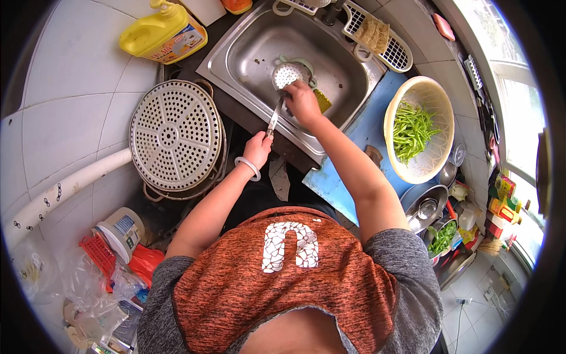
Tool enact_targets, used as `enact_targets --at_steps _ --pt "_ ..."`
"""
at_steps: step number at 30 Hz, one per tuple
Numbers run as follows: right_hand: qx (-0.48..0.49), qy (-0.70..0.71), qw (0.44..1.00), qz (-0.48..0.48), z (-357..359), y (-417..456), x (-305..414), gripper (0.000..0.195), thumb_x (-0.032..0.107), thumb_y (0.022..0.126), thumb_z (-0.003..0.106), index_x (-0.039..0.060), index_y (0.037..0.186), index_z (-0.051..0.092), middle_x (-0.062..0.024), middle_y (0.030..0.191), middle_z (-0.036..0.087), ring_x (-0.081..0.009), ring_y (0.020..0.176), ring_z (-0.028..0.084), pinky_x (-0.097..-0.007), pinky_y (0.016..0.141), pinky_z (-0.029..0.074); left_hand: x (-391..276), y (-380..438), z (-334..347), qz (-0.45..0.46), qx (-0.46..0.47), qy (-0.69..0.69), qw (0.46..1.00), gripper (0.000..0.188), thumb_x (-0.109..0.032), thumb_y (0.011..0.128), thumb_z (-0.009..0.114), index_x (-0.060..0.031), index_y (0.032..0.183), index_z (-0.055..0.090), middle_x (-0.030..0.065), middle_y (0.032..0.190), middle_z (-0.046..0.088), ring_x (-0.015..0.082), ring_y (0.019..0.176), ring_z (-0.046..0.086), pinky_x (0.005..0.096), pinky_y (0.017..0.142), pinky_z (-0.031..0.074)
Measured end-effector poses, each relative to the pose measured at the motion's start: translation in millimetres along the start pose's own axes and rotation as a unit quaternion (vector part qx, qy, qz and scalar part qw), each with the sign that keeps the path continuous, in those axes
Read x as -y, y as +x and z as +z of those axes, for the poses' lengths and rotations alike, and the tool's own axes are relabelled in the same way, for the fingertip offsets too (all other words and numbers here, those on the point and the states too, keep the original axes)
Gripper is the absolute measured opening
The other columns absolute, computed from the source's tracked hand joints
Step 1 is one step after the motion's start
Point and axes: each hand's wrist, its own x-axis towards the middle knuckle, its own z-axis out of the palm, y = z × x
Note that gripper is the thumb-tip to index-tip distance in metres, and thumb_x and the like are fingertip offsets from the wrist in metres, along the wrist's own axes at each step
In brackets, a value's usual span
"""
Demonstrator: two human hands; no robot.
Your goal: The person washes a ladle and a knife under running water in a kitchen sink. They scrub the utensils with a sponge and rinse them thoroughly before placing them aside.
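Note:
My left hand (258, 150), with a white bangle at the wrist, grips the handle end of a metal skimmer (285, 76) with a perforated bowl. The skimmer slants over the front rim of a stainless steel sink (247, 42), its bowl inside the basin. Fingers of my right hand (303, 104) close around the skimmer's neck below the bowl. Something dark shows under those fingers, too blurred to name. A pale green item (305, 62) lies behind the bowl, partly hidden. Beside my right hand a yellow-green sponge or cloth (323, 101) rests in the basin.
A round perforated steamer tray (174, 132) tops a pot on the left. Behind it stands a yellow detergent jug (166, 35). A cream plastic basket (442, 146) with green beans (413, 130) sits on the blue board (336, 177). A loofah (373, 34) lies on the sink's rack.

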Motion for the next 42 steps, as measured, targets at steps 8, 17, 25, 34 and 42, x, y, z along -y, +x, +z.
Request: enact_targets --at_steps 8,17,25,34,42 --pt "-0.128 -0.021 0.987 -0.095 -5.1 33.2 2.1 0.024 0.008 0.074 0.069 0.0083 0.098 0.071 -0.0141 0.104 0.063 -0.0344 0.104 0.059 -0.0423 0.09 0.051 8.2 2.7 -0.5 0.066 -0.034 0.071 0.995 0.024 -0.022 0.096 0.057 0.0012 0.089 0.055 0.0138 0.067 0.06 0.0277 0.061 0.058 0.0397 0.06 0.046" --pt "-0.186 -0.103 0.976 -0.039 -15.0 33.2 2.0 0.021 0.005 0.074 0.065 0.0088 0.094 0.072 -0.012 0.102 0.064 -0.0328 0.102 0.06 -0.0418 0.088 0.052 2.3 -4.0 -3.5 0.093 -0.041 0.111 0.989 0.024 -0.021 0.096 0.057 0.0021 0.09 0.053 0.0225 0.072 0.061 0.0418 0.069 0.059 0.0456 0.063 0.045" --pt "-0.04 -0.163 0.985 0.042 -15.5 34.0 6.4 0.026 0.007 0.072 0.069 0.0083 0.098 0.07 -0.0108 0.107 0.064 -0.0324 0.106 0.06 -0.0418 0.091 0.051 2.0 -2.8 -6.6 0.056 -0.007 0.078 0.995 0.025 -0.022 0.096 0.057 0.0021 0.09 0.053 0.0224 0.072 0.06 0.0407 0.067 0.058 0.0454 0.063 0.045" --pt "-0.085 -0.204 0.972 0.083 -10.4 34.8 4.0 0.022 0.006 0.073 0.065 0.0086 0.093 0.071 -0.0108 0.101 0.065 -0.0325 0.103 0.06 -0.0411 0.09 0.051 4.5 -4.5 -1.9 0.068 -0.021 0.091 0.993 0.026 -0.022 0.097 0.056 0.0024 0.089 0.051 0.0236 0.071 0.06 0.0432 0.069 0.058 0.0463 0.063 0.044" --pt "0.01 -0.106 0.994 -0.018 -10.9 35.8 -1.6 0.026 0.008 0.07 0.068 0.009 0.095 0.072 -0.0101 0.102 0.065 -0.0308 0.104 0.06 -0.0416 0.09 0.051 10.8 -2.4 -0.8 0.072 -0.038 0.087 0.993 0.026 -0.022 0.097 0.057 0.002 0.089 0.051 0.0246 0.073 0.06 0.0464 0.073 0.058 0.0484 0.064 0.045"
